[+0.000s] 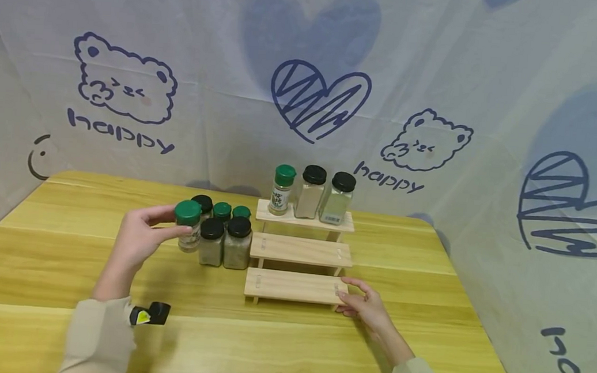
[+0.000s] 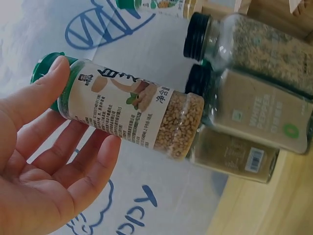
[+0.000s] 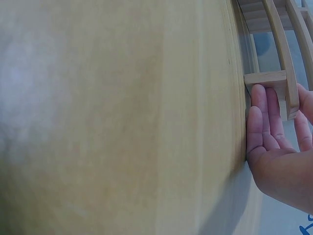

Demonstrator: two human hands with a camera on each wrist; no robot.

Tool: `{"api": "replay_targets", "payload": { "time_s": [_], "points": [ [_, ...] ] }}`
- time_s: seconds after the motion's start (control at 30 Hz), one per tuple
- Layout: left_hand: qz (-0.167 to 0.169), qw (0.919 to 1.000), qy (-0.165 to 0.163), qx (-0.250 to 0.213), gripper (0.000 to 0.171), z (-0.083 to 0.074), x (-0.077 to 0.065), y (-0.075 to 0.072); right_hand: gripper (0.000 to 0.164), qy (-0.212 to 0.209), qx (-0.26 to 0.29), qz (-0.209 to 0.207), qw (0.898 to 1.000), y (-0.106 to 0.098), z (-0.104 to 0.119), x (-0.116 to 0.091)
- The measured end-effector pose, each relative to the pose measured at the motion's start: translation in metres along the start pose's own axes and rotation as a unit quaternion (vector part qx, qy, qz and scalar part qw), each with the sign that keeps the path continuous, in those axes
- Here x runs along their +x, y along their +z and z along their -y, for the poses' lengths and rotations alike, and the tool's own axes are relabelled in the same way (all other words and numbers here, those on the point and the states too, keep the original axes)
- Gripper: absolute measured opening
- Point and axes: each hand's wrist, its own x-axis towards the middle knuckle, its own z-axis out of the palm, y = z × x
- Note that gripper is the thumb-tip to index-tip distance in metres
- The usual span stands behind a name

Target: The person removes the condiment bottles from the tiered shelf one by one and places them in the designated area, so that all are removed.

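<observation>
Green cap up, and it's the left hand [image 1: 141, 233] that has the jar [image 1: 188, 240]! Thumb on one side, fingers on the other, pinching it around the cap and shoulder, with the jar close to upright. Tan grains show through the clear bottom, below a printed label. Whether its base touches the table [image 1: 287, 347] is hard to tell, but its spot is clear enough: left of the rack [image 1: 299, 250], right beside the cluster [image 1: 224, 245] of jars.

Over to the right hand [image 1: 368, 310], and it's gripping too! That's the right end of the rack's lowest step [image 1: 291, 286], thumb against the board, the other fingers low by the leg.

Now the cluster, tight together on the table: two black-capped jars in front, another black cap behind, and two green caps alongside it. One black-capped jar in the left wrist view reads WHITE PEPPER.

Up on the top step [image 1: 310, 222], three stand in a row: a green-capped bottle [image 1: 279, 194] at the left, then two black-capped jars [image 1: 322, 198] to its right. Behind it all hangs a pale cloth [image 1: 225, 42], printed with blue hearts, bear faces and the word "happy".
</observation>
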Motion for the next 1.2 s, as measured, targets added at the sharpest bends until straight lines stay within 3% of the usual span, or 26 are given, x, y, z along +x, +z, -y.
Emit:
{"api": "replay_targets", "payload": {
  "time_s": [0.5, 0.87, 1.1, 1.2],
  "points": [
    [-0.01, 0.9974, -0.046, -0.056, 0.058, 0.039, 0.012, -0.005, 0.049, 0.003, -0.004, -0.001, 1.0, -0.001, 0.0, 0.0],
    [0.017, 0.9932, -0.087, -0.075, 0.06, 0.067, 0.025, 0.004, 0.048, 0.003, -0.004, -0.002, 1.0, 0.001, 0.0, 0.001],
    [0.012, 0.9923, -0.09, -0.084, 0.054, 0.108, 0.041, 0.014, 0.048, -0.001, 0.003, 0.001, 1.0, 0.001, 0.001, 0.0],
    [0.015, 0.9926, -0.085, -0.086, 0.059, 0.126, 0.048, 0.017, 0.049, -0.002, 0.003, 0.004, 1.0, 0.0, 0.001, 0.0]
  ]
}}
